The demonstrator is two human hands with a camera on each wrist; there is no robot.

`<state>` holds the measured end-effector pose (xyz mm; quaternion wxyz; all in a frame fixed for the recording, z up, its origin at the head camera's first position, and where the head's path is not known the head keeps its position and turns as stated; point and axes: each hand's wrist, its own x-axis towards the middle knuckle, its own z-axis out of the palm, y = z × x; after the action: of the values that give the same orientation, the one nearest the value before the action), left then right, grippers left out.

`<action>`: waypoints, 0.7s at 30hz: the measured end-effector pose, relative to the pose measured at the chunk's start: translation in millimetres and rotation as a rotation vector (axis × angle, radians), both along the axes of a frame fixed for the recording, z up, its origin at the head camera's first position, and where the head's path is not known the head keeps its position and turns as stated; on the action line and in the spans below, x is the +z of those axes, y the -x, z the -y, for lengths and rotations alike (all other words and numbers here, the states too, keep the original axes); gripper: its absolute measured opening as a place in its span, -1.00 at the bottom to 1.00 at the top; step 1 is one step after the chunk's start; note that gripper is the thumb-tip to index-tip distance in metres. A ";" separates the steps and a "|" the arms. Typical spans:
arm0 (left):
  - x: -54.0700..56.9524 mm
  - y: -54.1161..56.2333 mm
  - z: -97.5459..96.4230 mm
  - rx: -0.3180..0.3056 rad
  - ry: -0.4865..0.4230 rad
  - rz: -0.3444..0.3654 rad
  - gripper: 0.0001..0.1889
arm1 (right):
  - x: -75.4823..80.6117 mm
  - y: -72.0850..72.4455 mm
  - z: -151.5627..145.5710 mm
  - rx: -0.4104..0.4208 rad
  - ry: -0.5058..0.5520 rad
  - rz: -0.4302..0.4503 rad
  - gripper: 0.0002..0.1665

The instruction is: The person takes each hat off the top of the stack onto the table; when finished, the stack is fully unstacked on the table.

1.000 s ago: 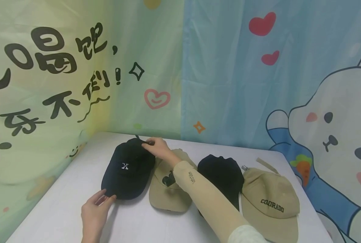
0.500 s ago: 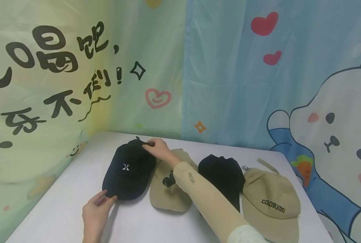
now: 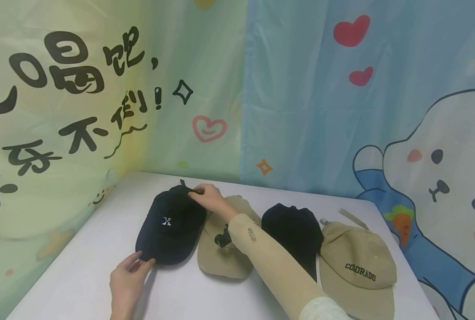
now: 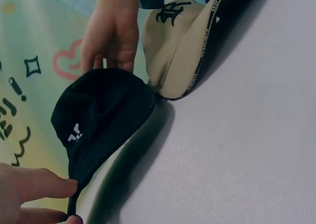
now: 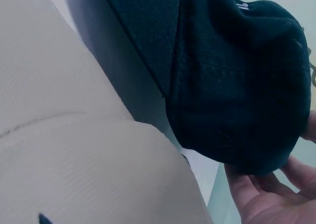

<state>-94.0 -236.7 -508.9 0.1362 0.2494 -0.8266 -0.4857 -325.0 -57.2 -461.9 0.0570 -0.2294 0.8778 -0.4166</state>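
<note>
A dark baseball cap [image 3: 169, 226] with a small white emblem on its front is at the left of the row, brim toward the camera. My left hand [image 3: 127, 280] pinches the brim's front edge between thumb and fingers; the left wrist view shows these fingers [image 4: 49, 187] at the brim tip. At the cap's back, my right hand [image 3: 210, 198] grips the rear edge, its fingers partly hidden behind the crown in the right wrist view. A shadow lies under the brim. The right forearm crosses over a beige cap [image 3: 221, 262] with dark lettering.
Right of the beige cap lies a black cap [image 3: 291, 231], partly covered by the sleeve [image 3: 277, 262]. A beige cap marked COLORADO [image 3: 359, 262] is at the far right. All are on a white table [image 3: 81, 266], with a printed curtain [image 3: 293, 111] behind it.
The head view has shifted slightly, moving the whole scene a little to the right. Both hands keep the same hold on the dark cap.
</note>
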 end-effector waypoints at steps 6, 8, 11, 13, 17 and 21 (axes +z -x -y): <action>-4.0 0.6 1.1 0.012 0.008 0.004 -0.42 | -3.6 -1.7 0.5 0.009 -0.005 -0.018 -0.53; -4.6 1.0 1.4 0.010 0.007 0.004 -0.42 | -4.6 -1.2 0.3 0.006 0.004 -0.019 -0.52; -4.9 1.1 1.7 0.009 0.012 -0.002 -0.42 | -6.1 -0.2 0.8 0.001 0.007 0.000 -0.52; -4.7 0.8 1.7 0.008 0.015 -0.005 -0.43 | -6.9 0.7 1.0 -0.002 0.003 0.001 -0.53; -4.2 0.3 1.5 0.006 0.013 -0.008 -0.43 | -8.4 0.6 1.6 -0.003 -0.019 -0.001 -0.54; -4.5 0.2 1.4 0.003 0.011 -0.001 -0.42 | -8.5 -1.7 0.8 0.002 -0.038 0.011 -0.53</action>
<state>-94.2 -238.1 -513.4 0.1386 0.2500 -0.8287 -0.4812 -323.3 -58.0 -470.4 0.0665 -0.2267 0.8851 -0.4010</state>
